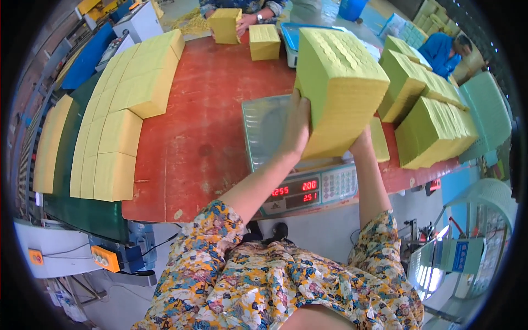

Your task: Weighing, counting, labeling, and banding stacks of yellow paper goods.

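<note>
Between my two hands is a tall stack of yellow paper [344, 93], raised over the right side of a digital scale [258, 129] with a lit red display. My left hand [297, 126] presses the stack's left side. On its lower right, my right hand [362, 142] grips it, the fingers mostly hidden behind the paper. The stack covers part of the scale's plate. Just right of it, a low yellow paper block [379, 140] shows partly behind my right hand.
Rows of yellow blocks [132, 82] line the red table [192, 148] at left; more stacks [432, 132] stand at right. Across the table a person's hands [246, 23] hold another block [225, 26]. A second person [443, 52] sits far right. A green basket [487, 115] borders the right edge.
</note>
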Demonstrator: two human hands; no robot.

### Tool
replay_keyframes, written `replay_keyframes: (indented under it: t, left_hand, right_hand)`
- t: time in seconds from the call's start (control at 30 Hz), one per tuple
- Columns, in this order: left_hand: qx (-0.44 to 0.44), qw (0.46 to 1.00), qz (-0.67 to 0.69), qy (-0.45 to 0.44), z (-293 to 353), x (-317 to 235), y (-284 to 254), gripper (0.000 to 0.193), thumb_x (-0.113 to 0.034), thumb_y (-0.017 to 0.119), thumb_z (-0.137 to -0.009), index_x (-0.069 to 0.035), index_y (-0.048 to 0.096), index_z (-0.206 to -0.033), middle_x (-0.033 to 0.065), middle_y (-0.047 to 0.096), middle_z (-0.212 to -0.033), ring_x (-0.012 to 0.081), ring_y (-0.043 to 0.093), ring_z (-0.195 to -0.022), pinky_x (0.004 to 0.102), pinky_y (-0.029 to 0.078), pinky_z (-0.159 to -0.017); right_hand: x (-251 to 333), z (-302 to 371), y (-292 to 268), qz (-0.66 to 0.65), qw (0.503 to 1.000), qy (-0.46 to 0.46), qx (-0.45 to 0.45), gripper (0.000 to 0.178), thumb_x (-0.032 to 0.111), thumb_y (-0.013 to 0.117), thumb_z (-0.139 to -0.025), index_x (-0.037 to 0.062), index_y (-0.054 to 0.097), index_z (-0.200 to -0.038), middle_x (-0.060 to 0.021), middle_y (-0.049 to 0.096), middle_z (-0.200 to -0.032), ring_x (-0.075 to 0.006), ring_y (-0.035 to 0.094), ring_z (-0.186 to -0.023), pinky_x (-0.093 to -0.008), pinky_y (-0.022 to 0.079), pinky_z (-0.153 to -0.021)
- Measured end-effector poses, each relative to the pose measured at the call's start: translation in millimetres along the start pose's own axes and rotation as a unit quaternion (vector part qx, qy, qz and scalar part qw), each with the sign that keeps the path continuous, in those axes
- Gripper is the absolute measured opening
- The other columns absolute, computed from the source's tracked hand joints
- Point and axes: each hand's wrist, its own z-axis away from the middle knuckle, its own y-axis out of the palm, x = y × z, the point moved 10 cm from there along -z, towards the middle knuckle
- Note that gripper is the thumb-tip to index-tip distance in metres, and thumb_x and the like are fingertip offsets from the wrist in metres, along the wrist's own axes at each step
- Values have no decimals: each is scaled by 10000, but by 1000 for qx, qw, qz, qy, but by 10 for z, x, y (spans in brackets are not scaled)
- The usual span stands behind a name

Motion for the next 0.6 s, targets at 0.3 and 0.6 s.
replay_keyframes:
  t: [0.3,0.6]
  left_hand:
    - [-210,966,-148,-28,1475,-1180,-1375,674,-492,281,-1034,-11,256,-1505,197,252,-1568,298,211,-1469,485,174,-1184]
    - [-370,893,-256,29,2300,-1952,-1322,601,-422,308,-1038,3,327,-1462,214,344,-1507,295,300,-1424,460,267,-1145]
  right_hand:
    - [611,949,-362,-200,963,-1,-179,512,367,346,-1044,-38,480,-1328,-159,568,-1316,-283,507,-1259,-410,363,-1072]
    - [437,1899,-383,-278,950,56,-129,438,304,363,-1027,-41,547,-1225,-179,629,-1203,-295,580,-1160,-412,421,-1003]
